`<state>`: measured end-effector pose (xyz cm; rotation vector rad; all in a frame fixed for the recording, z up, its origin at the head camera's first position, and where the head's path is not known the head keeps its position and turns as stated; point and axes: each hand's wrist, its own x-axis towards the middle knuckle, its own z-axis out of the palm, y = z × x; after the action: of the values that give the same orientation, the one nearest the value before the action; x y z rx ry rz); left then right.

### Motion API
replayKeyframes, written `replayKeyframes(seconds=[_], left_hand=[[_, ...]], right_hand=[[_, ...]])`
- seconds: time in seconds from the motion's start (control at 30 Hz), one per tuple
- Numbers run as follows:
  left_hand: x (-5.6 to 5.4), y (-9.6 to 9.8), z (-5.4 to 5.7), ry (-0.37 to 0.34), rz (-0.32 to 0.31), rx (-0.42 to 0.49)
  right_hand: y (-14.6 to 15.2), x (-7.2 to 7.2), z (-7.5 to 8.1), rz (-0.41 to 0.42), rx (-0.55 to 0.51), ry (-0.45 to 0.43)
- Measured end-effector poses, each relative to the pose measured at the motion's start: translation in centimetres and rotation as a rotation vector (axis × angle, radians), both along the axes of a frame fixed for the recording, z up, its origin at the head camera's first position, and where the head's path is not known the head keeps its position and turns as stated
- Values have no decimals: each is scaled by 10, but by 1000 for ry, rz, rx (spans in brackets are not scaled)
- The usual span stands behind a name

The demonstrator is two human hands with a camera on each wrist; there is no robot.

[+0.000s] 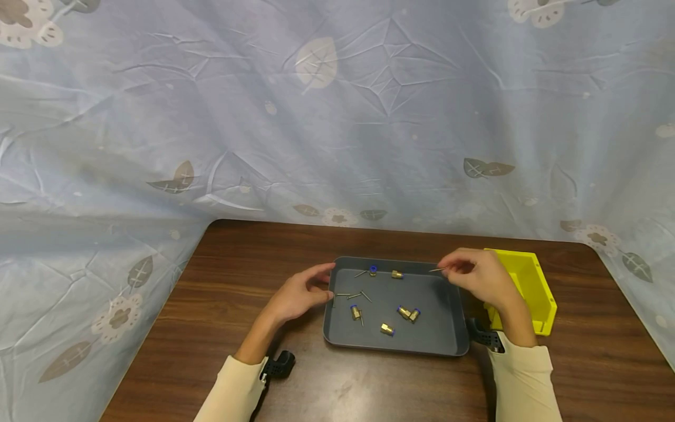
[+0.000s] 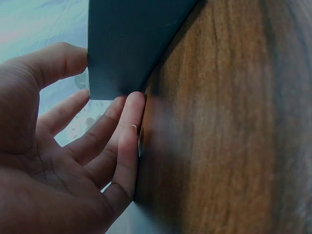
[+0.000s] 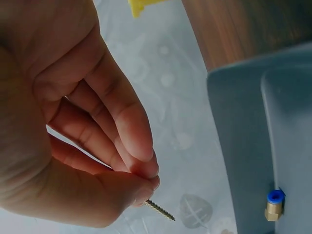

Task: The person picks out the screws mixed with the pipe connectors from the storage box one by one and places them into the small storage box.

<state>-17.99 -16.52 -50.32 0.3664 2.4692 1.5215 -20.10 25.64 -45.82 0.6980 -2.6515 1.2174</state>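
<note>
A grey tray (image 1: 429,346) lies on the table with small brass fittings with blue collars and several thin screws in it. My left hand (image 1: 302,295) is at the tray's left side; in the left wrist view its thumb and fingertips (image 2: 129,105) touch the tray wall, fingers only loosely bent. Above the tray's far right corner, my right hand (image 1: 477,274) pinches a screw (image 3: 161,210) between thumb and fingers. Its threaded, pointed end sticks out; the head is hidden in the fingertips. One fitting (image 3: 274,205) shows inside the tray in the right wrist view.
A yellow bin (image 1: 540,293) stands right of the tray, partly behind my right forearm. In the tray, screws (image 1: 353,296) lie toward the left and fittings (image 1: 387,329) are scattered. A patterned cloth (image 1: 337,146) hangs behind the wooden table (image 1: 237,258).
</note>
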Motion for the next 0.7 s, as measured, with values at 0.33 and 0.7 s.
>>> replayKeyframes(seconds=[0.33,0.7], left_hand=[[-1,0,-1,5,0,-5],[-1,-1,0,-5,0,-14]], right_hand=[[20,2,1,-50,-65,83],[46,10,4,-175,-54,88]])
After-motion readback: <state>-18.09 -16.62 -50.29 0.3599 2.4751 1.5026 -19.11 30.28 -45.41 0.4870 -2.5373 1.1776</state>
